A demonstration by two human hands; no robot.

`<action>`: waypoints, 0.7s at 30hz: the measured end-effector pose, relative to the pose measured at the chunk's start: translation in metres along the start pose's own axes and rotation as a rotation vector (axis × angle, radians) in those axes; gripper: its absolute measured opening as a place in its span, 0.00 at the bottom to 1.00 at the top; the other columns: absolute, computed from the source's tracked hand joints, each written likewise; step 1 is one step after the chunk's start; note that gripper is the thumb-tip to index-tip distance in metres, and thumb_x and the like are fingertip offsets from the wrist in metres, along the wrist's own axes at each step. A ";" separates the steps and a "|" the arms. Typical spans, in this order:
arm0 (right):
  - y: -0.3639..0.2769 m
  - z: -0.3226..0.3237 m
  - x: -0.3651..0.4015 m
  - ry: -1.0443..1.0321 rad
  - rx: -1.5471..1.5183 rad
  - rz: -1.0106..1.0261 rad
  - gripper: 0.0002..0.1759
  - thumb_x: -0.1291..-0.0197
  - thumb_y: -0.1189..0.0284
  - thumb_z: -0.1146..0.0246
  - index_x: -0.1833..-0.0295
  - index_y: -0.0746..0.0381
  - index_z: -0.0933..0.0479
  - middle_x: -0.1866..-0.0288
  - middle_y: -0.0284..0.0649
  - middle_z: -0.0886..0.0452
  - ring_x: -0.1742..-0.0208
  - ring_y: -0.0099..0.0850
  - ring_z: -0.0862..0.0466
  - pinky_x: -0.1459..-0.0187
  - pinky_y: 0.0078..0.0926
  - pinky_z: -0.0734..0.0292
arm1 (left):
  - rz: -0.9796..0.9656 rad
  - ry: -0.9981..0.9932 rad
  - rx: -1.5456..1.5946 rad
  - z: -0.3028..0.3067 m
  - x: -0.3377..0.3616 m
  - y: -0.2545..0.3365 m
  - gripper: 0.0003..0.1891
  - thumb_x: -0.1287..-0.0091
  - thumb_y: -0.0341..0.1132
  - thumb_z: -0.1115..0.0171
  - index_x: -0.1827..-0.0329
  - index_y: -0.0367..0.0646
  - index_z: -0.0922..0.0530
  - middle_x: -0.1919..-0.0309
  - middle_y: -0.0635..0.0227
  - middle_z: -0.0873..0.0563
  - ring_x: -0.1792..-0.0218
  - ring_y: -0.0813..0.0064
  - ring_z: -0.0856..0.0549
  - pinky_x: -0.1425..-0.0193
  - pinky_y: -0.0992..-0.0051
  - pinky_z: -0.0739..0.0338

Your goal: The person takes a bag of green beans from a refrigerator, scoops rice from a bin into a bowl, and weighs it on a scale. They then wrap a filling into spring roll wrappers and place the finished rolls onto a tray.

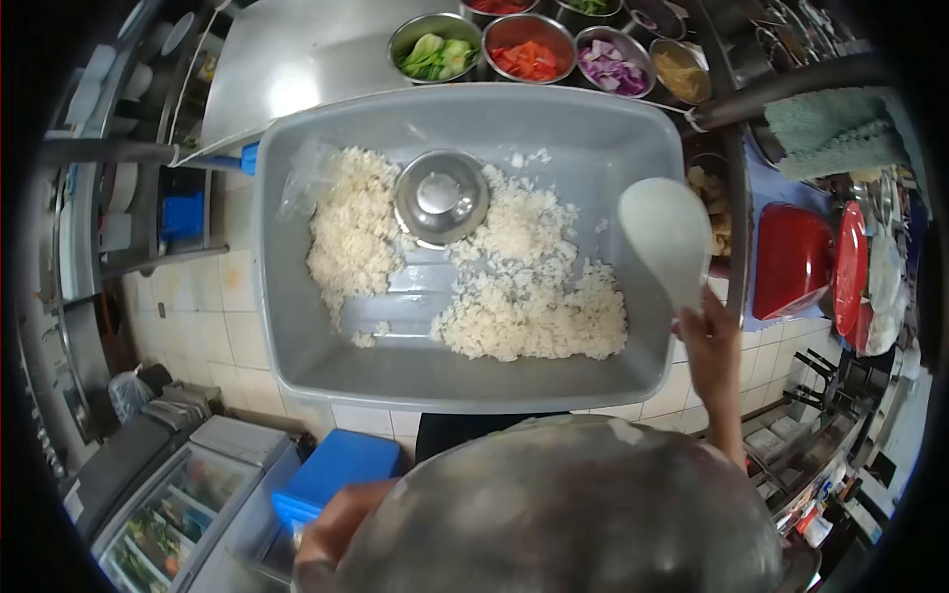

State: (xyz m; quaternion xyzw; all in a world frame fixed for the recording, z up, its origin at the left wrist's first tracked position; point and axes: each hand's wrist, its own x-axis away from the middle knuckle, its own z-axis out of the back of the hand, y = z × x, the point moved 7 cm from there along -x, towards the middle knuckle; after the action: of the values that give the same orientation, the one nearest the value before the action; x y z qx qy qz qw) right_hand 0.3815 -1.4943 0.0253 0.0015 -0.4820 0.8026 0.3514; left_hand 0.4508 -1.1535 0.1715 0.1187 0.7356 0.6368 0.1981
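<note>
My right hand (708, 341) is closed round the handle of a pale rice paddle (660, 229), whose broad blade points up over the right wall of a large grey plastic tub (474, 387). Cooked white rice lies in the tub, in one heap (354, 232) at the left and another (534, 311) at the middle and right. A round metal bowl (441, 203), apparently upside down, sits between them. Crumpled clear plastic (306, 176) touches the left heap. Low at the left, my left hand (346, 519) is beside a blue box (341, 469); its fingers are mostly hidden.
Behind the tub, metal bowls hold green vegetables (438, 57), red pieces (529, 61) and chopped purple onion (614, 67). A red basin (791, 259) stands right. A glass-topped chest (173, 509) is lower left. A rounded mottled grey shape (563, 504) blocks the bottom centre.
</note>
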 end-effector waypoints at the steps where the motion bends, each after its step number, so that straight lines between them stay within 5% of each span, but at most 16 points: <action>1: 0.001 -0.007 -0.001 -0.057 0.060 -0.016 0.23 0.41 0.76 0.46 0.39 0.66 0.34 0.65 0.36 0.22 0.68 0.19 0.24 0.65 0.18 0.26 | -0.076 -0.038 0.115 -0.005 -0.001 0.010 0.40 0.42 0.28 0.38 0.29 0.54 0.49 0.40 0.43 0.34 0.45 0.59 0.25 0.49 0.67 0.29; 7: -0.001 -0.029 -0.009 -0.121 0.223 0.081 0.23 0.42 0.77 0.47 0.40 0.71 0.34 0.70 0.40 0.22 0.72 0.20 0.26 0.67 0.17 0.29 | -0.023 0.153 0.071 -0.002 -0.002 0.015 0.26 0.42 0.24 0.44 0.38 0.43 0.36 0.52 0.54 0.25 0.54 0.68 0.22 0.54 0.73 0.28; 9: -0.002 -0.030 -0.013 -0.082 0.291 0.185 0.20 0.45 0.80 0.45 0.45 0.70 0.30 0.67 0.53 0.20 0.67 0.37 0.17 0.63 0.27 0.24 | -0.010 0.177 0.076 -0.011 -0.004 0.011 0.22 0.41 0.25 0.45 0.42 0.41 0.34 0.55 0.57 0.24 0.56 0.71 0.22 0.56 0.75 0.27; 10: -0.003 -0.031 -0.017 -0.085 0.289 0.183 0.20 0.45 0.80 0.45 0.45 0.70 0.30 0.67 0.53 0.20 0.67 0.37 0.17 0.63 0.27 0.24 | 0.007 0.204 0.069 -0.011 -0.007 0.009 0.20 0.40 0.26 0.46 0.44 0.40 0.32 0.56 0.59 0.23 0.58 0.72 0.22 0.57 0.75 0.27; 12: -0.024 -0.034 -0.022 0.008 0.737 0.467 0.18 0.48 0.78 0.44 0.48 0.62 0.26 0.68 0.50 0.20 0.68 0.42 0.18 0.65 0.31 0.23 | 0.042 0.310 0.027 -0.011 -0.004 0.005 0.16 0.39 0.28 0.47 0.47 0.39 0.29 0.59 0.63 0.22 0.60 0.75 0.21 0.59 0.76 0.26; 15: -0.039 -0.055 -0.054 0.084 1.260 0.703 0.17 0.51 0.75 0.43 0.53 0.55 0.23 0.64 0.39 0.21 0.60 0.36 0.21 0.44 0.41 0.37 | 0.157 0.695 -0.342 0.040 0.035 -0.018 0.15 0.39 0.26 0.48 0.48 0.34 0.30 0.61 0.65 0.22 0.63 0.81 0.24 0.61 0.81 0.28; 17: -0.051 -0.085 -0.081 0.026 1.464 0.842 0.15 0.50 0.73 0.43 0.54 0.58 0.22 0.63 0.37 0.20 0.58 0.33 0.22 0.42 0.38 0.42 | 0.346 0.504 -0.571 0.062 0.040 -0.046 0.14 0.39 0.24 0.46 0.49 0.36 0.30 0.60 0.65 0.22 0.63 0.82 0.25 0.59 0.82 0.30; 19: -0.039 -0.124 -0.105 -0.058 1.735 0.935 0.12 0.50 0.72 0.43 0.59 0.59 0.21 0.64 0.37 0.20 0.57 0.32 0.23 0.44 0.34 0.41 | 0.439 0.583 -0.434 0.080 0.054 -0.100 0.11 0.39 0.24 0.46 0.53 0.36 0.30 0.61 0.67 0.23 0.62 0.82 0.25 0.58 0.83 0.30; 21: -0.023 -0.143 -0.118 -0.083 1.899 0.985 0.10 0.51 0.71 0.44 0.62 0.59 0.20 0.65 0.39 0.20 0.57 0.32 0.24 0.45 0.33 0.40 | 0.234 0.630 -0.367 0.078 0.059 -0.138 0.09 0.38 0.24 0.47 0.56 0.36 0.31 0.63 0.68 0.23 0.66 0.84 0.25 0.62 0.85 0.30</action>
State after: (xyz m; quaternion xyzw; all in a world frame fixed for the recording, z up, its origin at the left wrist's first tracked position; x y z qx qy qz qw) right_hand 0.5313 -1.4434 -0.0734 0.1069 0.3809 0.9020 -0.1730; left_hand 0.4430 -1.0807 0.0186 -0.0373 0.6155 0.7816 -0.0939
